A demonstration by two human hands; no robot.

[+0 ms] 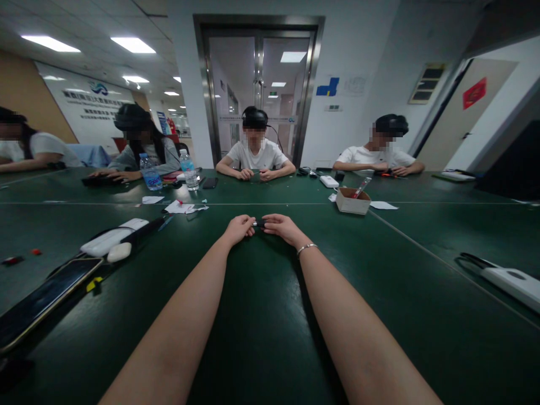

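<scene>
Both arms reach forward over the dark green table point(261, 315). A small dark object point(260, 224) with a shiny metallic end is held between my hands near the middle of the view. My left hand point(241, 229) pinches its metallic left end. The fingers of my right hand point(282, 227) close on its black right end and partly cover it. A bracelet circles my right wrist. The object is too small to identify.
A phone point(46, 295), a white device point(113, 237) and a white case point(119, 252) lie at left. Two bottles point(151, 173) point(188, 170), paper scraps point(179, 207) and a small box point(353, 201) stand or lie farther back. Several people sit across. Another white device point(512, 284) is at right.
</scene>
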